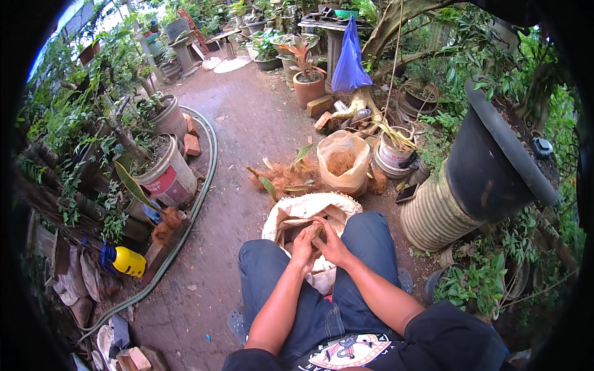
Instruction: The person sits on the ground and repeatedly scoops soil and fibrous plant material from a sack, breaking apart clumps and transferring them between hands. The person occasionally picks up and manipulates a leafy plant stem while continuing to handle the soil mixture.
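My left hand [302,245] and my right hand [333,243] meet over the mouth of a white woven sack [320,201] that stands between my knees. Their fingertips touch near the sack's far side, and whatever may be between them is too small or hidden to tell. Inside, the sack holds something brownish, mostly covered by my hands. Just beyond it stands a pale plastic bag [341,178] with brown coconut fibre [342,161] in it. To its left, a loose heap of fibre [290,174] lies on the ground with snake plant cuttings [268,186] in it.
A large black pot [492,162] on a ribbed base and a phone [407,193] are on my right. Along my left run a green hose [211,153], a yellow spray bottle [129,262] and a fibre-wrapped cutting [169,219]. A blue plastic bag [351,60] hangs ahead.
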Action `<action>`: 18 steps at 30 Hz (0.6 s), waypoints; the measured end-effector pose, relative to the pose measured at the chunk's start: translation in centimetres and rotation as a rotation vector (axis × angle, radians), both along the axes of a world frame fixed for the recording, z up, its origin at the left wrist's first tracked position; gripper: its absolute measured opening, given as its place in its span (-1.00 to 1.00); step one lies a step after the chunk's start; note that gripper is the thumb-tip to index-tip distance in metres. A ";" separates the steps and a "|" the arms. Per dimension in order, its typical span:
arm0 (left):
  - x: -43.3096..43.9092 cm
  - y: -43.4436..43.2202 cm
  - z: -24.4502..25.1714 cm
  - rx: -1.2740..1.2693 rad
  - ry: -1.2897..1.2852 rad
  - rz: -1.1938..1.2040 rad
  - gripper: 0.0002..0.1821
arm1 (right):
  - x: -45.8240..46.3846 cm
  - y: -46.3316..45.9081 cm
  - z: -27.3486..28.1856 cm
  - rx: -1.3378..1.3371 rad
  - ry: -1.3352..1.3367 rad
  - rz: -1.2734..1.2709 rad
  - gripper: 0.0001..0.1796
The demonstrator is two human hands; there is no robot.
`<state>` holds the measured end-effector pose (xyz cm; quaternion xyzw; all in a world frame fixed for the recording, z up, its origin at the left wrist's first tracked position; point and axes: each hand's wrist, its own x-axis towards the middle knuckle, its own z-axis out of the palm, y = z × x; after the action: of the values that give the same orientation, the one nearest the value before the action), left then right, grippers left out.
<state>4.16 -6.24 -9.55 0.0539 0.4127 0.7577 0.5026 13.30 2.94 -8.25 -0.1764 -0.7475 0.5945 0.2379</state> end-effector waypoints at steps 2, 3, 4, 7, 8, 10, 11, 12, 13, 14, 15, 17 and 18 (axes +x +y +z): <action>0.2 0.1 -1.3 0.007 0.079 0.042 -0.64 | 0.0 -0.4 0.2 -0.013 -0.021 0.010 -0.24; 0.4 0.3 -1.2 0.011 0.116 0.057 -0.64 | 0.1 -0.3 -0.2 -0.038 -0.027 0.007 -0.24; 0.9 0.4 -0.4 -0.060 0.155 0.068 -0.66 | 0.0 -0.1 -0.7 -0.064 -0.033 0.005 -0.24; 0.8 0.7 -1.1 -0.072 0.180 0.115 -0.65 | -0.4 -0.3 -1.2 -0.094 -0.020 -0.006 -0.28; 1.0 0.5 -1.2 -0.102 0.165 0.136 -0.65 | -0.6 -0.5 -1.2 -0.119 0.005 0.000 -0.29; 1.0 0.5 0.3 -0.200 0.235 0.075 -0.66 | -0.5 -0.2 -1.0 -0.176 0.044 -0.013 -0.33; 0.9 0.5 0.9 -0.249 0.270 0.045 -0.66 | -0.3 0.0 -0.9 -0.213 0.063 -0.025 -0.34; 0.9 0.2 1.1 -0.256 0.320 0.022 -0.67 | -0.3 -0.1 -0.8 -0.257 0.081 -0.032 -0.36; 1.0 0.1 1.0 -0.254 0.318 0.020 -0.68 | -0.1 -0.2 -0.7 -0.323 0.111 -0.019 -0.37; 1.2 0.1 1.0 -0.251 0.316 0.019 -0.68 | 0.1 -0.1 -0.6 -0.388 0.141 -0.007 -0.37; 1.3 0.1 1.0 -0.247 0.316 0.015 -0.68 | 0.2 0.1 -0.4 -0.453 0.173 0.002 -0.37; 1.4 -0.2 1.1 -0.251 0.390 -0.021 -0.52 | 0.0 0.1 0.0 -0.580 0.195 -0.002 -0.29; 1.8 -0.2 2.3 -0.243 0.399 -0.040 -0.50 | 0.1 0.4 0.0 -0.614 0.211 -0.018 -0.27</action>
<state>6.00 -6.49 -7.20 0.1501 0.5909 0.6666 0.4289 13.42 3.36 -8.26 -0.1840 -0.5030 0.8050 0.2552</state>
